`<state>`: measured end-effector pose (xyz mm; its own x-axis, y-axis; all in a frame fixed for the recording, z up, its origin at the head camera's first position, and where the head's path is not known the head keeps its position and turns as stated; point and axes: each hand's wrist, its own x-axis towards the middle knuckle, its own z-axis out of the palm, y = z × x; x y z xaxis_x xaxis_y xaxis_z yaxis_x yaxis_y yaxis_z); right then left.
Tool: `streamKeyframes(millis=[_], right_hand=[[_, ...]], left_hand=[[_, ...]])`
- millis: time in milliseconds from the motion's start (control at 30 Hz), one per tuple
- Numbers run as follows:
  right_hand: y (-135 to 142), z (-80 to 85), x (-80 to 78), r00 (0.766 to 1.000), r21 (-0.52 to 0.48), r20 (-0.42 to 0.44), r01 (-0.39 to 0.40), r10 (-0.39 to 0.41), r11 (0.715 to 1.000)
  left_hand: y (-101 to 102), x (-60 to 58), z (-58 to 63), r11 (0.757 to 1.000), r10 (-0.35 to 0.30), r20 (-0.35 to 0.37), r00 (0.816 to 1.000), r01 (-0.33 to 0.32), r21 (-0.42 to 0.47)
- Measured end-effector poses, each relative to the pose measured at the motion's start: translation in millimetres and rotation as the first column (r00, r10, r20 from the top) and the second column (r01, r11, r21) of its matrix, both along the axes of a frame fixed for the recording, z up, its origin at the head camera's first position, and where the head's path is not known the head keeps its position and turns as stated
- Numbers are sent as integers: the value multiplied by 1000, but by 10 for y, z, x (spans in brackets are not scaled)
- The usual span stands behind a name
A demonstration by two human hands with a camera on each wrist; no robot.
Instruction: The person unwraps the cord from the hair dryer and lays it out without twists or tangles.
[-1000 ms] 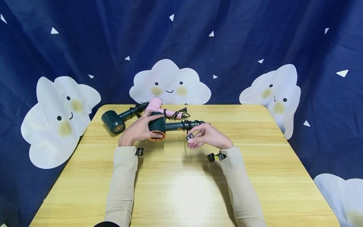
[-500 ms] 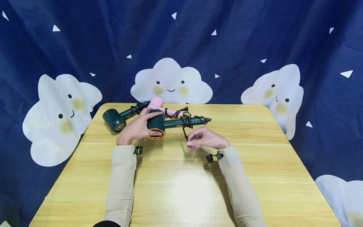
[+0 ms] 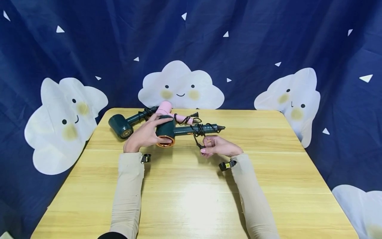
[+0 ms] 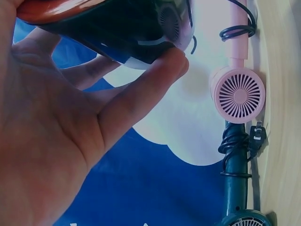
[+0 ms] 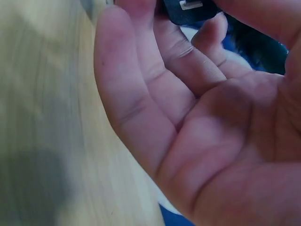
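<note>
My left hand [image 3: 142,135] grips the head of a dark green hair dryer [image 3: 165,124] with a copper-coloured ring at its front. The dryer's handle points right, with black cord [image 3: 200,129] wound round it. Below the handle, my right hand [image 3: 221,146] pinches the plug [image 3: 201,147] on the cord's loose end. The right wrist view shows part of this black plug [image 5: 188,9] and a metal prong between thumb and fingers. In the left wrist view, thumb and fingers spread around the glossy dryer head [image 4: 136,35].
Behind on the wooden table [image 3: 179,186] lie a second dark green hair dryer [image 3: 119,125] at left and a pink hair dryer [image 3: 163,107], both with cords wound on their handles. A blue curtain [image 3: 197,39] with clouds hangs behind the table's far edge.
My right hand dropped from beside the handle, then shifted slightly right, keeping the plug pinched. The handle's end has come into view. My left hand has stayed on the dryer head.
</note>
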<state>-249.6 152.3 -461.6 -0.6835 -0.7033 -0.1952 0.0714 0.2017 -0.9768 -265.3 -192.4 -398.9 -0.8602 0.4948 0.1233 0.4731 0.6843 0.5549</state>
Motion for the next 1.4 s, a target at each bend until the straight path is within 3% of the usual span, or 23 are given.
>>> streamKeyframes(millis=[233,400,533,767,1000,1133,1267,1400], right_hand=[[111,-66,-46,991,50,64,117,-120,992],[163,-83,-59,960,61,152,229,-235,972],[206,-78,-51,934,64,173,306,-313,950],[327,-68,-90,916,-75,132,391,-380,917],[382,-33,-106,868,-194,217,487,-447,852],[363,19,-101,831,-247,266,549,-488,799],[355,73,-105,785,-248,265,616,-560,747],[367,108,-102,758,-237,263,650,-597,722]], left_hand=[[50,4,-8,1000,-20,24,1000,19,13],[71,15,-18,1000,-18,34,999,18,2],[90,24,-37,1000,-22,41,999,22,0],[137,19,-62,999,-51,51,997,50,12],[173,8,-85,998,-67,61,996,67,3],[180,4,-85,998,-65,64,996,64,17],[184,1,-71,997,-67,69,995,65,34],[188,-1,-63,997,-70,67,995,69,25]])
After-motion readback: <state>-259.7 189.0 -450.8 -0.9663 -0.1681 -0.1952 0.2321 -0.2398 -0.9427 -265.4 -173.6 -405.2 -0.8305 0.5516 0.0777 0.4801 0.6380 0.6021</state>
